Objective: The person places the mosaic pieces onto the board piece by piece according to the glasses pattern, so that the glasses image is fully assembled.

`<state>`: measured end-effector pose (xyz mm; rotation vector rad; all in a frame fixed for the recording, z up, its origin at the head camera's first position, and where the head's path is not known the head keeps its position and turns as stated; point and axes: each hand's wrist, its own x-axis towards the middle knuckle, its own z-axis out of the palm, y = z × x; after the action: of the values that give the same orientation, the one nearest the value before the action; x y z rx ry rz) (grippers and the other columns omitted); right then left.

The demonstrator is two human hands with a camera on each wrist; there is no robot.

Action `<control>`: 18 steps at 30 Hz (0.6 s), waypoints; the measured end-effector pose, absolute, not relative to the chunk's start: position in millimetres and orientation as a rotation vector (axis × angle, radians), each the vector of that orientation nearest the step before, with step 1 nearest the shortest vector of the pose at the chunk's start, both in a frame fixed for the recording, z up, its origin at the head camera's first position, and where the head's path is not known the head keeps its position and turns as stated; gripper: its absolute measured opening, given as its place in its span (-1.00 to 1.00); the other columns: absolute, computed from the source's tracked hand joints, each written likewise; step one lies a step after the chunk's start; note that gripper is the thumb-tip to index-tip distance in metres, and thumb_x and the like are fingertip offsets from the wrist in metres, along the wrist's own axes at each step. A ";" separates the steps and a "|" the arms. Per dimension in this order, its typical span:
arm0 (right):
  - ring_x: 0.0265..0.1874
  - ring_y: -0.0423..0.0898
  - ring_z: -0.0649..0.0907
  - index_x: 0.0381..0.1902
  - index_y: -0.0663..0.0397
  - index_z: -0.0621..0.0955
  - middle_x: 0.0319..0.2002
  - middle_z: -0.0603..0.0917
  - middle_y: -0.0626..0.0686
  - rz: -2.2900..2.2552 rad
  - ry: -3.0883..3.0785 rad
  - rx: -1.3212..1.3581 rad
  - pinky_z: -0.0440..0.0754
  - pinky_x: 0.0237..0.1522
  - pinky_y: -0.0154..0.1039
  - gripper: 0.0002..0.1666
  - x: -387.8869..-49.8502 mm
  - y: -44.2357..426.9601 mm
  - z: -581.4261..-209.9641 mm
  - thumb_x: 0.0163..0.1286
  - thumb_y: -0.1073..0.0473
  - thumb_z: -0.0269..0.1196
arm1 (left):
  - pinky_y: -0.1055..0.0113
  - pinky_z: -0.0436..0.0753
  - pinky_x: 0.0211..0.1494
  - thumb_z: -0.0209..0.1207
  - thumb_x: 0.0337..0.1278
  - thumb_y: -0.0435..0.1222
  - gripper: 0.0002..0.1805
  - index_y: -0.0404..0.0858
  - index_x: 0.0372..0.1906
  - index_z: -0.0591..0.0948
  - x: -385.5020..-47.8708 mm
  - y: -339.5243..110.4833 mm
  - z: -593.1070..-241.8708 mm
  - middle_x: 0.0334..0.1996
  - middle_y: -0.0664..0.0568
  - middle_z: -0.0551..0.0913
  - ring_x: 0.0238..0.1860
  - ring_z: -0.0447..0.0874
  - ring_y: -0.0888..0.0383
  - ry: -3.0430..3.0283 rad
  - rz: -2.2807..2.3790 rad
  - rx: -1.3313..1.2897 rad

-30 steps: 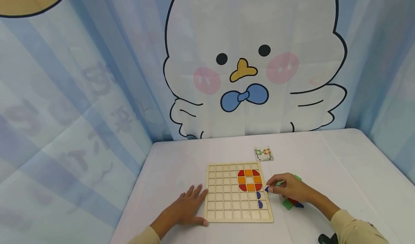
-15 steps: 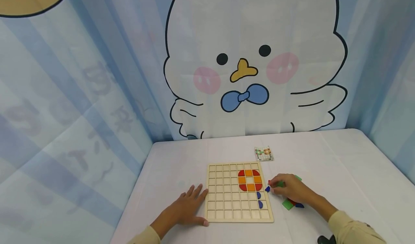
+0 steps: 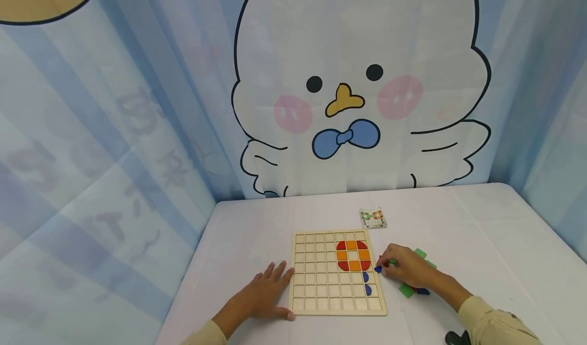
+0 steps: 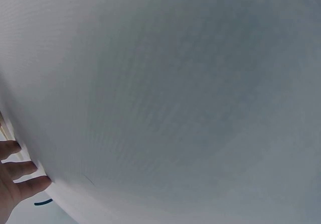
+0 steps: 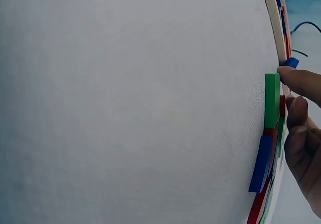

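Observation:
My left hand [image 3: 266, 294] lies with fingers spread beside the left edge of a wooden grid board [image 3: 316, 304], touching that edge. Three of its fingers show in the left wrist view, with straight fingertips [image 4: 30, 184]. Just off the board's right side, my right hand [image 3: 410, 266] pinches a small blue block [image 3: 378, 269] between thumb and fingers. In the right wrist view this blue block [image 5: 291, 62] sits tilted at the thumb tip. On the board, red and orange pieces [image 3: 354, 266] form a ring, and two blue half-round pieces [image 3: 368, 289] lie below it.
Green [image 3: 406, 290], red and blue [image 3: 423, 291] blocks lie loose under and around the right hand, partly hidden by it. A small pattern card [image 3: 373, 217] lies behind the board. A black object [image 3: 457, 338] shows near the right sleeve.
The right hand's fingers drew slightly away from the blue block, then came back onto it. More green blocks now show behind the hand. The left hand and board stay put.

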<state>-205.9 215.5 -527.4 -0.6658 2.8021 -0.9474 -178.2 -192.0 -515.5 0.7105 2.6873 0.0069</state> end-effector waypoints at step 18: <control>-0.30 -0.28 0.50 -0.31 -0.19 0.65 -0.30 0.55 -0.23 -0.941 2.767 -0.727 0.54 -0.19 -0.37 -0.85 -204.8 211.6 -525.4 0.24 0.11 0.45 | -0.26 0.39 0.37 0.06 -0.12 0.56 0.22 0.02 0.61 0.08 -178.9 -190.9 -514.5 0.61 -0.13 0.05 0.56 0.09 -0.28 2.695 -0.009 0.715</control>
<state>-204.8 211.6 -525.4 -0.7266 2.7671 -0.9412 -178.9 -190.9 -514.5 0.7146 2.6954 -0.0092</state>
